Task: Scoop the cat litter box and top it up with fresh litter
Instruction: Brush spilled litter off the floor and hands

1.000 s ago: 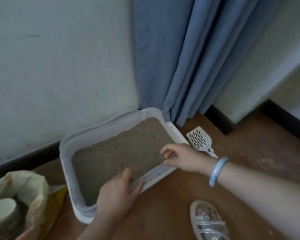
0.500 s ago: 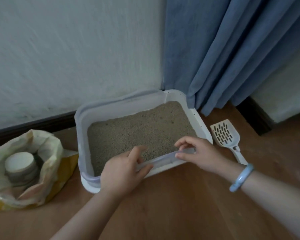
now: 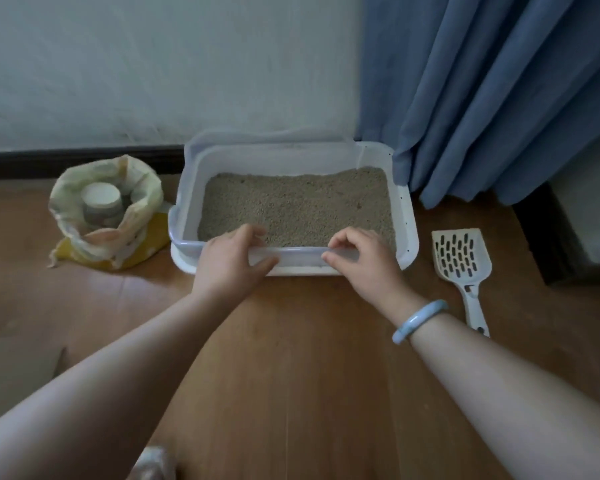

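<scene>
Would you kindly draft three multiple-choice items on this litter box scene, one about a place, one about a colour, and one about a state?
1. Where does the scoop lie?
A. On the floor to the right of the litter box
B. Inside the litter box
C. In the open bag

2. What colour is the curtain?
A. Red
B. Blue
C. Yellow

3. What are the two hands doing?
A. Both hold the scoop
B. Both hang clear of everything
C. Both grip the near rim of the litter box

Answers:
1. A, as the scoop rests flat on the wood floor beside the right wall of the litter box.
2. B, as the folds hanging behind the box are blue.
3. C, as the left hand and the right hand each curl their fingers over the near rim.
</scene>
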`<act>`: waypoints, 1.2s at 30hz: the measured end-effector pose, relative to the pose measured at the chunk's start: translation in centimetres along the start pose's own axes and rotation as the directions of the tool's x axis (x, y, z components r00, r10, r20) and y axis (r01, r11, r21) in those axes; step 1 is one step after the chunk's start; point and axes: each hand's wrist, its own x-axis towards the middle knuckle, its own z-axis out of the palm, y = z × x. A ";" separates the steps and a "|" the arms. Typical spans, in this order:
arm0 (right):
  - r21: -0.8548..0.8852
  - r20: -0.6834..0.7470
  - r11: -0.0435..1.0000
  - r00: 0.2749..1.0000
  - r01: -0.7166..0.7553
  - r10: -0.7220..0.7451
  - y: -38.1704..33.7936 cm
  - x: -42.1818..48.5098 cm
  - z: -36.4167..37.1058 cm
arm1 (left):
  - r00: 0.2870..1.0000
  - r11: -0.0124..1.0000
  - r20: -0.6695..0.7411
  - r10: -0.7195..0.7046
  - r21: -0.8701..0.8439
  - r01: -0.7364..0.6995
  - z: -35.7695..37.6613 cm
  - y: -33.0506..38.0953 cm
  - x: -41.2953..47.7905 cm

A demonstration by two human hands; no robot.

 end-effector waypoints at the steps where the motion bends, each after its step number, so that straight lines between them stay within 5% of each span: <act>1: -0.007 -0.024 1.000 1.000 0.002 -0.002 -0.1 -0.1 0.1 | 1.000 1.000 0.019 0.005 0.021 -0.006 -0.2 0.0 -0.2; 8: 0.001 -0.117 0.999 0.992 0.037 -0.037 0.7 -0.4 1.2 | 0.987 0.993 -0.110 0.114 0.037 -0.110 2.0 -1.5 -1.5; 17: -0.095 -0.039 0.994 0.998 -0.046 0.042 -0.7 -1.9 0.8 | 0.946 0.955 -0.138 0.294 0.004 -0.296 3.6 -2.5 -3.9; 25: -0.178 -0.086 0.982 0.993 0.068 -0.084 -3.0 -5.2 5.2 | 0.960 0.961 -0.092 0.265 -0.055 -0.271 3.8 -3.3 -5.2; 31: -0.325 0.214 0.946 0.975 0.007 0.067 -0.1 -7.0 8.6 | 0.984 0.992 0.125 0.124 -0.033 -0.121 5.3 -6.0 -7.8; 36: -0.494 0.337 0.863 0.938 0.105 0.078 2.4 -7.4 10.2 | 0.938 0.994 0.345 0.046 0.080 -0.079 6.6 -7.8 -9.8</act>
